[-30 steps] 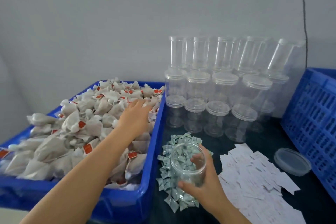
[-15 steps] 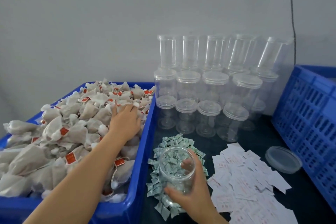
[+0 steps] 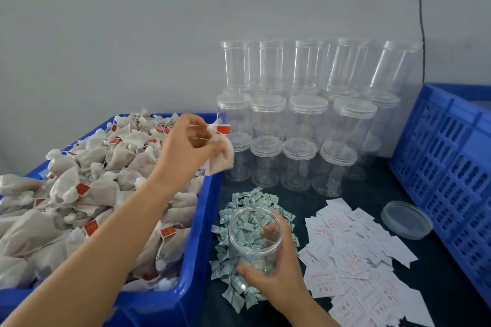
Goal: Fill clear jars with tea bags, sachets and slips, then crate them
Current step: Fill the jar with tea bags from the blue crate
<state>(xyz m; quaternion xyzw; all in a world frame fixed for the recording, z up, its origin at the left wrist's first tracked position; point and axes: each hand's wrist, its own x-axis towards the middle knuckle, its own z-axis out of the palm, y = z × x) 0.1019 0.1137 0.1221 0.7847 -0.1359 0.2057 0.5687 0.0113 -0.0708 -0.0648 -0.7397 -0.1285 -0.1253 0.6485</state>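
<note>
My right hand [image 3: 276, 277] grips an open clear jar [image 3: 253, 239], tilted over a pile of small green sachets [image 3: 249, 199] on the dark table. My left hand [image 3: 183, 151] is raised above the right edge of a blue bin [image 3: 196, 260] heaped with beige tea bags [image 3: 87, 186]. It pinches one tea bag [image 3: 220, 156] with a red tag, held in the air above the bin's rim. White paper slips [image 3: 353, 255] with red print lie to the right of the jar. The jar's loose clear lid [image 3: 406, 219] rests beyond them.
Several lidded empty clear jars [image 3: 305, 141] are stacked in rows against the grey wall. A blue slotted crate [image 3: 449, 167] stands at the right edge. A black cable [image 3: 419, 8] hangs down the wall.
My left hand has lifted off the heap with one tea bag and moved right, toward the bin's rim. My right hand keeps holding the jar.
</note>
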